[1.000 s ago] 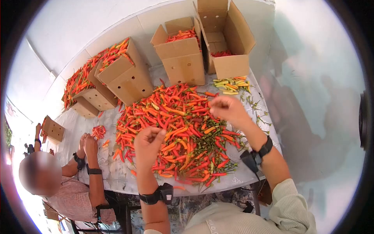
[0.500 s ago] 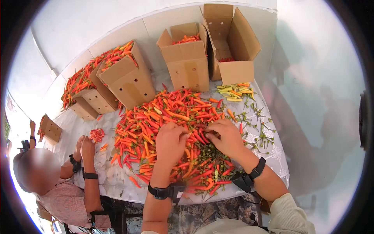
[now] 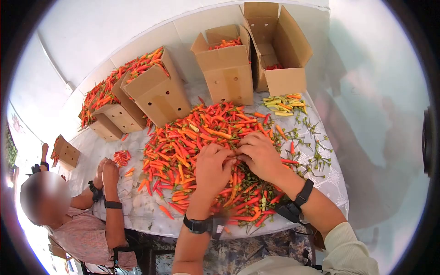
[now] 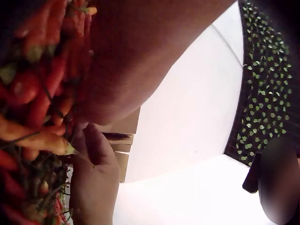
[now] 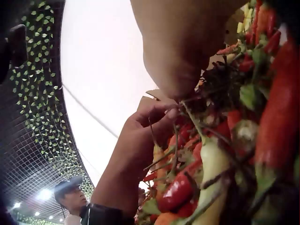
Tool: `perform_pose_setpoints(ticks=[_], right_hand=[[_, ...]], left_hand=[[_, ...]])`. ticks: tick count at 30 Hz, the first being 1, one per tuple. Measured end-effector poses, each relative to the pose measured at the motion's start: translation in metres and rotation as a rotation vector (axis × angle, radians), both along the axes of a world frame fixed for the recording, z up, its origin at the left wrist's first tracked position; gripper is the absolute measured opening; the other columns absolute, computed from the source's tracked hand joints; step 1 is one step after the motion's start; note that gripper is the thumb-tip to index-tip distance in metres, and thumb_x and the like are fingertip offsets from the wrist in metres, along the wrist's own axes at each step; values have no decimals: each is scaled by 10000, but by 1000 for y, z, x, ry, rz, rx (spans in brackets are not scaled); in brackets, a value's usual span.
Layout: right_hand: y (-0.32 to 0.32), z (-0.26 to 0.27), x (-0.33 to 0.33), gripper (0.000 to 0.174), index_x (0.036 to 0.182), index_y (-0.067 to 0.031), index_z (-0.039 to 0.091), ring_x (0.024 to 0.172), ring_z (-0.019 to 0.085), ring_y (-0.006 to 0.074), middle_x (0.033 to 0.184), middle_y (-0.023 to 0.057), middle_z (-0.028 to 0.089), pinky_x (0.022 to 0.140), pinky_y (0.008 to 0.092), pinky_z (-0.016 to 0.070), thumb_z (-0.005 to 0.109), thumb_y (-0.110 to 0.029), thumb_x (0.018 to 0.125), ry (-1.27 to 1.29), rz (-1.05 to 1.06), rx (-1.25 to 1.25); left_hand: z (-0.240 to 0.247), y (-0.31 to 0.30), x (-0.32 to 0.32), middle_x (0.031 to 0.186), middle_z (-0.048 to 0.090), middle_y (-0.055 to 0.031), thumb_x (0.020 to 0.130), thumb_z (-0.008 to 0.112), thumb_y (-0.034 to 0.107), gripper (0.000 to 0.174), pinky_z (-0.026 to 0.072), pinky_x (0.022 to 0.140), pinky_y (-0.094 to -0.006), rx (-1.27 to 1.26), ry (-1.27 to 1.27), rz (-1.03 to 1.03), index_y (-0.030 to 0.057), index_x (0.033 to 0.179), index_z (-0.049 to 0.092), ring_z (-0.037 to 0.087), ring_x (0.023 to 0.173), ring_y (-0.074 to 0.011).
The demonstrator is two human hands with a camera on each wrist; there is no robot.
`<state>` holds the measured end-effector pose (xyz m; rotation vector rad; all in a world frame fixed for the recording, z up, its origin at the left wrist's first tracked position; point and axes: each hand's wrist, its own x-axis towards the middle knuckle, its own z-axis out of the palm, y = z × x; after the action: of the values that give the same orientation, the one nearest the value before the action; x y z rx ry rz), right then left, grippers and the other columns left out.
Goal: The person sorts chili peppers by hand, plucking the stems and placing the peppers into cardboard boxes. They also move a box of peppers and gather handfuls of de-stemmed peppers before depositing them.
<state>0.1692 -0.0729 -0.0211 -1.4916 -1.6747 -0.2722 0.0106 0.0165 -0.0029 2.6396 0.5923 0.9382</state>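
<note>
A large heap of red and orange chili peppers (image 3: 174, 142) lies on the table under both hands. Over its middle, my left hand (image 3: 211, 172) and right hand (image 3: 262, 158) meet with bent fingers, fingertips against fingertips. They pinch a chili pepper between them, mostly hidden by the fingers. From the left wrist, the right hand (image 4: 96, 183) shows beyond the left one, beside an orange chili pepper (image 4: 40, 140) in the heap. In the right wrist view, the left hand's (image 5: 140, 133) thumb and finger come together just below the right hand (image 5: 176, 56), above a pale yellow chili pepper (image 5: 213, 171).
Green stems (image 3: 316, 158) are scattered at the table's right side, below a small pile of yellow peppers (image 3: 284, 106). Cardboard boxes (image 3: 229, 82) with peppers line the back, including a taller one (image 3: 286, 82). At left, another person (image 3: 82, 233) works by a small red pile (image 3: 122, 158).
Both hands were apart, the right one farther back; they have come together over the heap's middle. Since half a second ago, the gap between their fingertips has closed.
</note>
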Motion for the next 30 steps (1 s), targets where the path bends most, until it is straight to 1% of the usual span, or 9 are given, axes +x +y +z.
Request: perform_pose_setpoints(ticks=[1,4,6,10,13,22,25,27,30], right_hand=[[0,1,1,210,872,-53,661,966,556,287,921,72,615,847,391,449,722,-36,673,-18,9,-23],[0,5,1,191,848,-45,640,930,564,289,899,80,614,823,393,450,701,-1,672,36,-16,-2],[0,6,0,184,845,-44,631,910,567,290,888,86,614,808,391,449,693,13,681,85,5,33],[-8,1,-4,166,836,-41,619,881,570,291,863,95,615,774,384,451,691,14,698,166,-6,63],[-12,1,-6,143,801,-52,597,851,570,301,816,94,598,739,397,453,683,-12,694,148,5,116],[-17,3,-8,152,774,-85,600,802,557,283,770,73,569,731,389,421,708,-63,670,75,-59,111],[-17,4,-9,151,755,-91,596,793,552,274,762,65,560,716,385,415,705,-56,656,40,-79,168],[-18,5,-11,174,759,-79,596,785,568,268,775,70,582,702,374,421,716,-23,646,37,-84,162],[-19,5,-11,189,757,-73,594,780,575,266,779,74,590,695,368,423,722,-7,634,30,-94,160]], left_hand=[[0,0,1,892,587,-94,734,714,123,198,437,782,-403,9,-28,-11,47,909,662,549,902,-301],[0,-2,3,897,594,-107,751,693,109,206,440,782,-413,20,-111,-41,34,933,634,552,899,-319],[-1,-1,5,894,597,-117,768,672,101,200,441,783,-417,31,-173,-64,26,946,619,554,892,-332],[-3,-2,9,857,587,-110,789,640,80,164,443,757,-424,54,-152,-102,25,942,623,550,852,-322],[-2,-8,7,846,586,-108,787,639,78,141,441,749,-425,49,-135,-128,24,916,628,545,837,-318],[-4,-11,8,817,577,-102,734,670,82,145,433,694,-409,48,-169,-80,37,866,631,538,792,-310],[-4,-15,9,798,571,-99,720,675,71,142,434,679,-409,17,-188,-65,40,852,633,541,773,-308],[-3,-17,9,785,565,-98,713,676,62,139,434,671,-408,-3,-193,-44,41,844,634,543,758,-306],[0,-21,8,781,575,-128,749,670,59,115,441,688,-394,-15,-173,-16,17,851,638,559,770,-317]])
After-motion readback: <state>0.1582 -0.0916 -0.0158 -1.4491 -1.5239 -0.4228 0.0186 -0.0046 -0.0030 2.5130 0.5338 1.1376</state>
